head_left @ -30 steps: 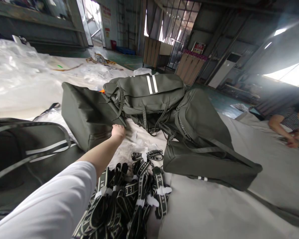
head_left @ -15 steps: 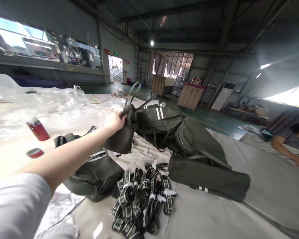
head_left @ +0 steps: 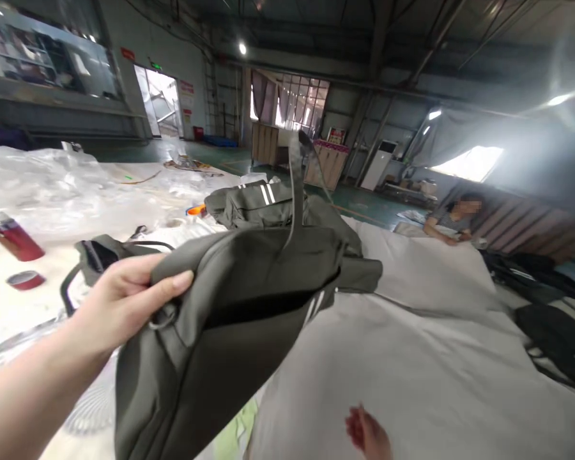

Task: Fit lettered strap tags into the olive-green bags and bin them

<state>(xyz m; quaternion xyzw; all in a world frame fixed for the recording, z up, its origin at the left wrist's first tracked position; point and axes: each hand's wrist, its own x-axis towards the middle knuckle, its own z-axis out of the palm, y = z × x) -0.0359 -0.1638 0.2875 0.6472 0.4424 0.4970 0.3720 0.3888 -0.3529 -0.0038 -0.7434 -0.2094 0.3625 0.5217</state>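
My left hand (head_left: pixel 129 297) grips the left end of a dark olive bag (head_left: pixel 253 287), thumb on top, and holds it up in front of me. The bag has a dark opening along its side, two white stripes and a handle standing up. My right hand (head_left: pixel 368 431) is low in the view over the grey cloth, apart from the bag; it is blurred and its fingers look curled, but what they hold, if anything, does not show. Behind the held bag lie more olive bags (head_left: pixel 268 198). Another olive bag (head_left: pixel 98 255) is partly hidden behind my left hand.
A red can (head_left: pixel 16 237) and a red ring-shaped item (head_left: pixel 25 280) stand at the left, near clear plastic sheeting (head_left: pixel 52 185). Grey cloth (head_left: pixel 441 358) covers the table. A person (head_left: pixel 455 220) leans there at the right, near dark bags (head_left: pixel 556 319).
My left hand has brought an olive bag closer to me, and it now hides the bundled straps. My right hand has come into view. The camera has turned to the right.
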